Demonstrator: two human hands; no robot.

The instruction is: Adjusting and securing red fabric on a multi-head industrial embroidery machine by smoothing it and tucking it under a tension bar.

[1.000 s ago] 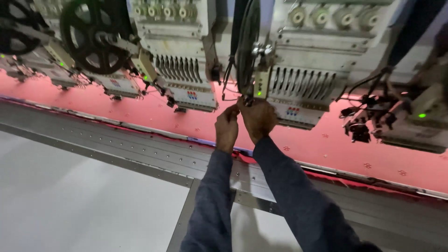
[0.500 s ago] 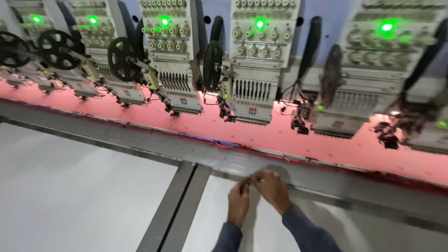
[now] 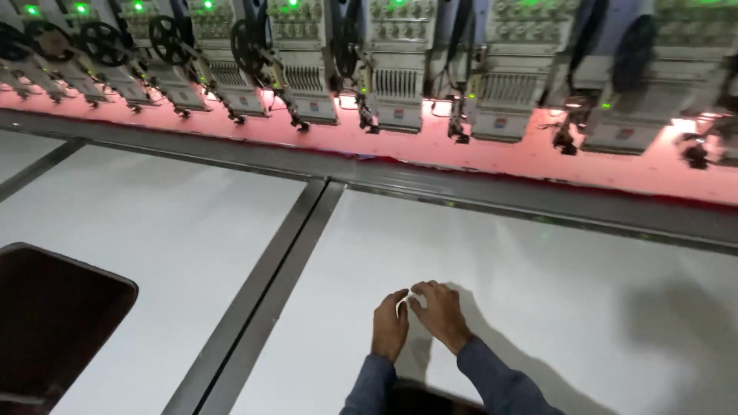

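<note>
1. Head view, lower centre of the frame: the left hand (image 3: 390,324) and the right hand (image 3: 440,313) met fingertip to fingertip over the white table (image 3: 538,292). Both sets of fingers were curled inward and pinched together. Something small and pale, perhaps a scrap of thread (image 3: 405,305), seemed to sit between them, but it was too small to tell for sure.

2. Same view, that pale bit lay right at the meeting of the two thumbs and forefingers, just above the table surface. Its long axis and the way it pointed could not be made out; the fingers hid nearly all of it.

3. Same view, upper part of the frame: a row of embroidery heads (image 3: 396,69) with green lamps stood over a strip of pink fabric (image 3: 492,150), well apart from the hands. A dark metal rail (image 3: 269,284) ran diagonally across the table to the left of the hands, and a dark brown tray (image 3: 54,323) sat at the lower left.

4. Judgement of risk: a piece so fine, held only by fingertips, could slip and be lost against the white table, where it would scarcely show. Blue sleeves (image 3: 492,384) resting close to the pinch might also brush it away if the grip loosened.
</note>
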